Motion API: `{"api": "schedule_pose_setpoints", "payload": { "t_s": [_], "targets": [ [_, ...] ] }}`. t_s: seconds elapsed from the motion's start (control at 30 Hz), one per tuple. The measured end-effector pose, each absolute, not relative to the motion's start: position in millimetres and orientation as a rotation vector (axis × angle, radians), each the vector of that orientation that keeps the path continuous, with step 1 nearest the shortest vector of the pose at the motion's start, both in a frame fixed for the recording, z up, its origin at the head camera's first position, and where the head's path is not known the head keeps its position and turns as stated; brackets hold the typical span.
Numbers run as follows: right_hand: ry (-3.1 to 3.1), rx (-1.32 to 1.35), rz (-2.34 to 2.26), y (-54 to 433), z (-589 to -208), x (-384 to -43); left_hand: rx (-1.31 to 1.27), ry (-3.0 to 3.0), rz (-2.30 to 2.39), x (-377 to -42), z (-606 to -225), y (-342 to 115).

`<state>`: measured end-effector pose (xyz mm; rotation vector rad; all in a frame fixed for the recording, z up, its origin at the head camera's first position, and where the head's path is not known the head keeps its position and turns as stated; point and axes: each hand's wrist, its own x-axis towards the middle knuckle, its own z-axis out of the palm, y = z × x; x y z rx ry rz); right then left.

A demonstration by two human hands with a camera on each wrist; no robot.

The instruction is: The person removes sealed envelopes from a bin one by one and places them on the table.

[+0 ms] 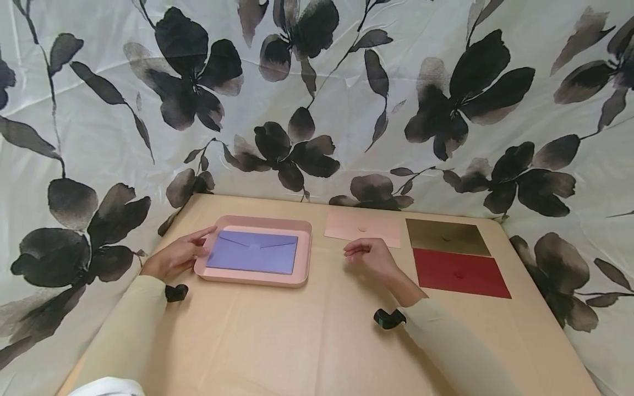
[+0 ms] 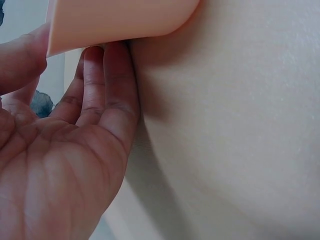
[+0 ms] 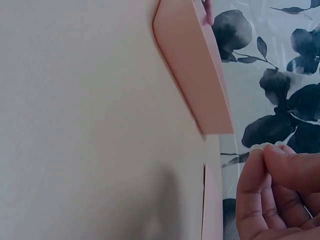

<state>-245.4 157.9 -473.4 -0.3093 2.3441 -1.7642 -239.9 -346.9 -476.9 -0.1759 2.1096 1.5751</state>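
Note:
My left hand point(image 1: 173, 257) is at the left end of a pink tray point(image 1: 252, 279). In the left wrist view its thumb point(image 2: 25, 62) lies at the tray wall point(image 2: 115, 20) while the other fingers reach under the tray's edge. A blue-violet envelope point(image 1: 252, 251) lies flat inside the tray, flap side up. To the right of the tray, my right hand point(image 1: 373, 261) hovers over the table with nothing visible in it. The right wrist view shows its fingers point(image 3: 250, 190) loosely curled, thumb tip by the fingertips. Just beyond this hand lies a pale pink envelope point(image 1: 364, 226).
On the right side of the wooden table point(image 1: 297, 341), an olive-brown envelope point(image 1: 446, 236) lies behind a red envelope point(image 1: 460, 272), their edges meeting. A white cloth with dark flowers point(image 1: 356, 110) hangs behind the table. Each wrist wears a small black device point(image 1: 389, 319).

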Motion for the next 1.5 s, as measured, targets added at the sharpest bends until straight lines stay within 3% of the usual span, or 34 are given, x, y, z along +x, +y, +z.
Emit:
{"api": "schedule_pose_setpoints", "payload": {
  "t_s": [0.77, 1.5],
  "targets": [
    [2.168, -0.38, -1.8, 84, -462, -245, -0.219, 2.103, 1.567, -237, -477, -346],
    [2.045, -0.071, -1.787, 17, -456, -242, -0.189, 2.081, 1.595, -241, -477, -346]
  ]
}}
